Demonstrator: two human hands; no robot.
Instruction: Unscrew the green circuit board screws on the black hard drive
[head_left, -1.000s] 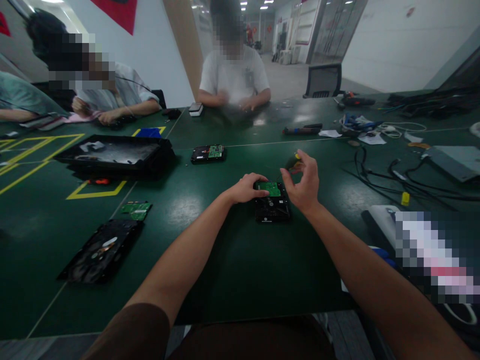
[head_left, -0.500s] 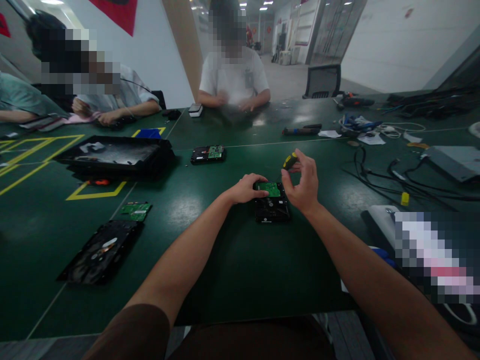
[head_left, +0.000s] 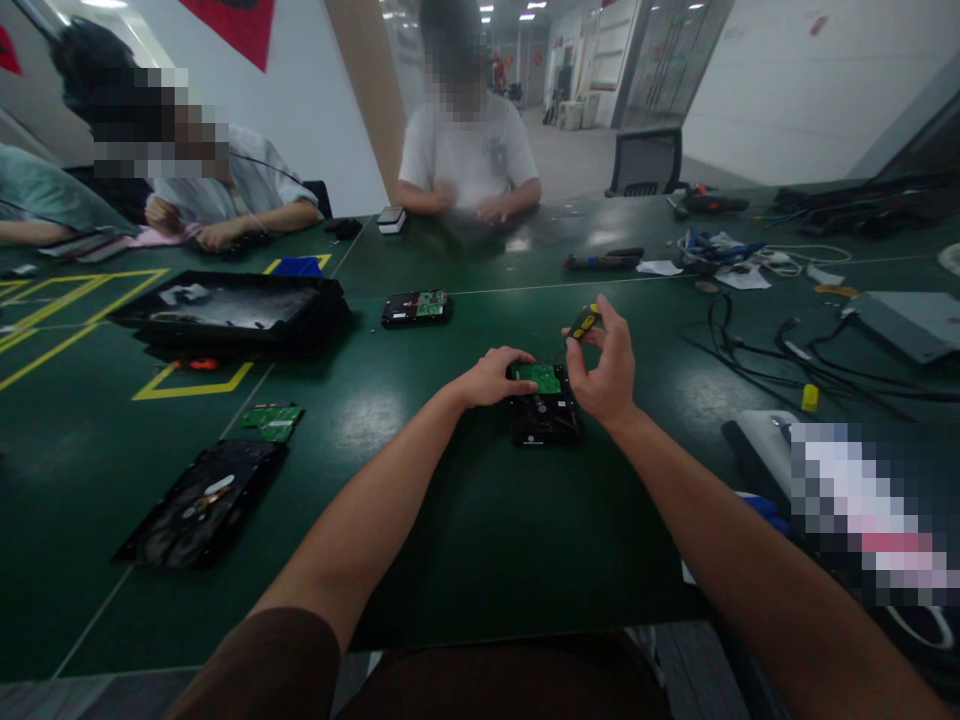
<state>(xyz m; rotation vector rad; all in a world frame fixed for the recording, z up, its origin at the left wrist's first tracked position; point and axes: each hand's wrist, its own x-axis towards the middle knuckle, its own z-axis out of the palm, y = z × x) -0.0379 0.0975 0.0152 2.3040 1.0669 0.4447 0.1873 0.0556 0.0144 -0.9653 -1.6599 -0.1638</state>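
Observation:
In front of me a black hard drive (head_left: 545,418) lies on the green table, its green circuit board (head_left: 540,378) facing up at the far end. My left hand (head_left: 495,378) grips the drive's left side, thumb over the board and fingers round the far edge. A yellow-and-black screwdriver (head_left: 583,321) is in the fingers of my right hand (head_left: 606,370), its handle tilted up to the right above the drive's far right corner. The screwdriver's tip is too small and dark to make out.
Another hard drive (head_left: 417,307) lies farther back. At left are an opened drive (head_left: 202,505), a loose circuit board (head_left: 271,422) and black trays (head_left: 225,310). Black cables (head_left: 757,350) and a grey metal box (head_left: 911,325) sit at right. People sit across the table (head_left: 450,560).
The screwdriver handle has turned slightly in my right fingers, which have shifted a little around it. My left hand and the hard drive have stayed in place.

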